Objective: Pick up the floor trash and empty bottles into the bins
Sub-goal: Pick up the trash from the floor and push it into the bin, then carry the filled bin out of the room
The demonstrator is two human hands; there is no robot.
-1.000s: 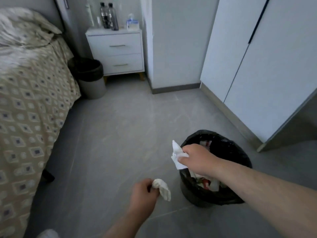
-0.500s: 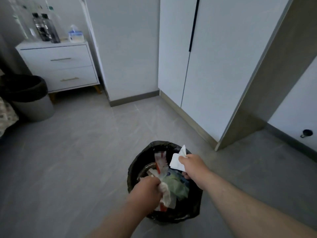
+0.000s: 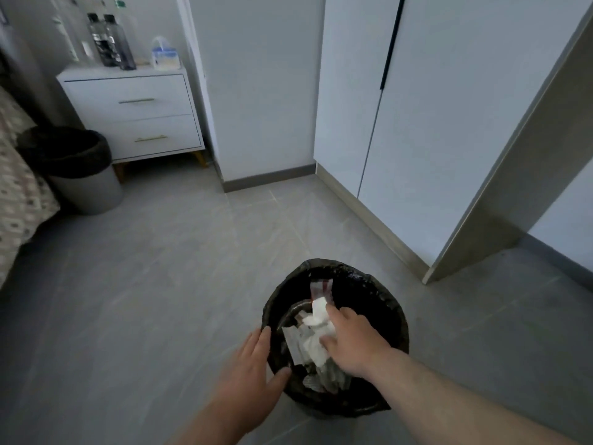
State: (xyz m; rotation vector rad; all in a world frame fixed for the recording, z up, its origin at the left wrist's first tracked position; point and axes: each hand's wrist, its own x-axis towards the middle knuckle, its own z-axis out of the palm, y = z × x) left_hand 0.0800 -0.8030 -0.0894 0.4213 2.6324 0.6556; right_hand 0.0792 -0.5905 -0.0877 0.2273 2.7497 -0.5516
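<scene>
Black-lined bin [image 3: 378, 284] with white tissues [image 3: 316, 343], grey floor [image 3: 160, 284], white nightstand [image 3: 134, 114], beige diamond-patterned bedspread [image 3: 19, 194].

Both tissues [image 3: 315, 346] now apparently in bin [image 3: 322, 264]

White two-drawer nightstand [image 3: 134, 114]; patterned bed [image 3: 19, 194] at edge; white wardrobe [image 3: 449, 123].

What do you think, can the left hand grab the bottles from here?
Probably not: the left hand touches the bin, while the bottles stand on the nightstand, far across the floor.
</scene>
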